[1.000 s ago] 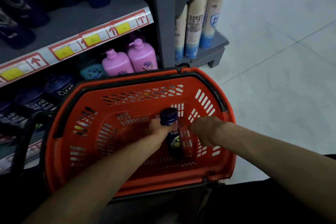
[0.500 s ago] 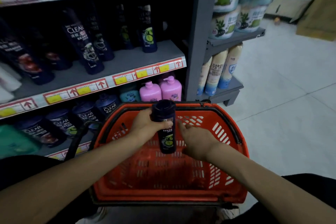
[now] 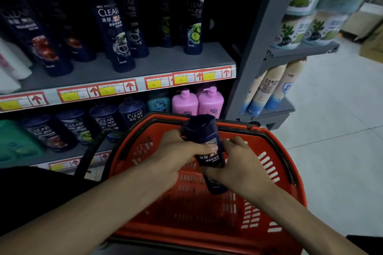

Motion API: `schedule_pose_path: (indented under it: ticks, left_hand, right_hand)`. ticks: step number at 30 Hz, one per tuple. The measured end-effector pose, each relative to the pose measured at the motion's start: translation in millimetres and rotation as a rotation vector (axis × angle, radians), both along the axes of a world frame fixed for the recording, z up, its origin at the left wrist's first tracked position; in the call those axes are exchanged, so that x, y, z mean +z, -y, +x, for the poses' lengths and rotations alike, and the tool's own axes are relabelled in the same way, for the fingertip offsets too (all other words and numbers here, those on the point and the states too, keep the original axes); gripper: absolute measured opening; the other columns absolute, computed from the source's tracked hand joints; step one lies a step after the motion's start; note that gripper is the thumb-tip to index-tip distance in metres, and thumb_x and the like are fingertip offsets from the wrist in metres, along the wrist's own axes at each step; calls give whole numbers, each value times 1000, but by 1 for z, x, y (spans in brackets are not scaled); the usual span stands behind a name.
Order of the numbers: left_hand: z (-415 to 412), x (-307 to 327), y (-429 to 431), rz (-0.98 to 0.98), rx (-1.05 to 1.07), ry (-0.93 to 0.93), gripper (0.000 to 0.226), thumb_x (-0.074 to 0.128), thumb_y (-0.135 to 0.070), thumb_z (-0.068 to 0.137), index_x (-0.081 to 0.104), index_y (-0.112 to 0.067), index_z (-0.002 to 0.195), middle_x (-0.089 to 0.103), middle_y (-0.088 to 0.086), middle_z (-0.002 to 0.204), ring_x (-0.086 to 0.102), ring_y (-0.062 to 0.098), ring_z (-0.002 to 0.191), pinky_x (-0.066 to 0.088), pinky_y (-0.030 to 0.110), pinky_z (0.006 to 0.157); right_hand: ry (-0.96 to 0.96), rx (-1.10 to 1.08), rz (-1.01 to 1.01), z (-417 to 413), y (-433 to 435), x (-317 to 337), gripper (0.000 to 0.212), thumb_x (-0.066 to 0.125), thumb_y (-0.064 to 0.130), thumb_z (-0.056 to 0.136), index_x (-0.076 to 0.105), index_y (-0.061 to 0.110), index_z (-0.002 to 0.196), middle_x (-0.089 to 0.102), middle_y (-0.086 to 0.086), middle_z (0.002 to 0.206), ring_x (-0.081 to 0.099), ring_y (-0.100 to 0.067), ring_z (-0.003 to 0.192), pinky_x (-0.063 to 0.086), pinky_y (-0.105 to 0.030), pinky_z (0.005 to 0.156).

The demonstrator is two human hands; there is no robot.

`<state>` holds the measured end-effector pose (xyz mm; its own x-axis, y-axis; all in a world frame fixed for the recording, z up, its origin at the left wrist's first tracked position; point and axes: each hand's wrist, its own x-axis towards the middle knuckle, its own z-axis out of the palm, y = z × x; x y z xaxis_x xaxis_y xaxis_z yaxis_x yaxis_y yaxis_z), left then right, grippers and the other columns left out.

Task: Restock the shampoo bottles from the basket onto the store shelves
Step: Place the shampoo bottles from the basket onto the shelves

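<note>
A dark blue shampoo bottle (image 3: 204, 136) is held upright above the red basket (image 3: 275, 147), cap up and leaning slightly left. My left hand (image 3: 178, 151) grips its middle from the left, thumb across the label. My right hand (image 3: 238, 163) holds its lower part from the right, fingers curled round the base. The basket's inside looks bare where it shows. The grey shelf (image 3: 157, 64) in front carries several dark Clear shampoo bottles (image 3: 113, 27), with free room at its right front.
The lower shelf holds more Clear bottles (image 3: 132, 114) and two pink pump bottles (image 3: 199, 103). A grey upright (image 3: 261, 33) separates a side rack with spray cans (image 3: 271, 85) and packs. Pale tiled floor (image 3: 335, 141) lies to the right.
The bottle rose out of the basket in my left hand. My right hand, empty before, now holds its lower part. The view tilted up toward the shelves.
</note>
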<state>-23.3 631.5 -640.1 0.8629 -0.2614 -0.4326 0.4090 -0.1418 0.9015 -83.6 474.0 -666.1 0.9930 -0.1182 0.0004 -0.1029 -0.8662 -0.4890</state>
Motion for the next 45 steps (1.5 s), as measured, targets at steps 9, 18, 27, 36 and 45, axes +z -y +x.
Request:
schedule_pose_path:
  ticks: [9, 18, 27, 36, 45]
  left_hand:
    - [8, 7, 9, 109, -6, -114, 38, 98, -31, 63, 81, -23, 97, 81, -3, 88, 76, 21, 94, 61, 46, 92]
    - [8, 44, -2, 166, -153, 21, 58, 90, -56, 62, 72, -19, 103, 80, -9, 86, 77, 11, 85, 62, 39, 87]
    - [8, 39, -11, 179, -213, 22, 36, 86, -43, 80, 76, -17, 103, 80, -2, 91, 78, 16, 88, 60, 40, 89]
    - [0, 5, -19, 296, -535, 237, 43, 79, -11, 82, 64, -18, 123, 69, 0, 97, 66, 10, 82, 52, 24, 76]
    - [-2, 12, -37, 143, -332, 543, 40, 88, -22, 75, 70, -30, 110, 77, -13, 100, 73, 4, 91, 58, 31, 83]
  right_hand:
    - [-5, -76, 103, 3, -11, -14, 69, 88, 44, 55, 45, 31, 107, 51, 15, 99, 57, -9, 91, 51, -30, 76]
    - [-203, -148, 1136, 6, 1, 5, 26, 67, -8, 62, 56, -4, 85, 66, -30, 85, 64, -47, 78, 54, -52, 78]
    - [-229, -407, 1421, 9, 4, 19, 21, 44, 1, 39, 41, 13, 57, 46, -9, 69, 48, -30, 68, 43, -35, 62]
    - [-90, -416, 1340, 14, -20, 35, 52, 54, -4, 37, 53, 5, 88, 54, -17, 84, 53, -34, 75, 47, -39, 62]
    - [168, -347, 909, 22, -50, 71, 51, 90, 2, 66, 61, 17, 106, 72, -4, 95, 71, -21, 86, 59, -35, 73]
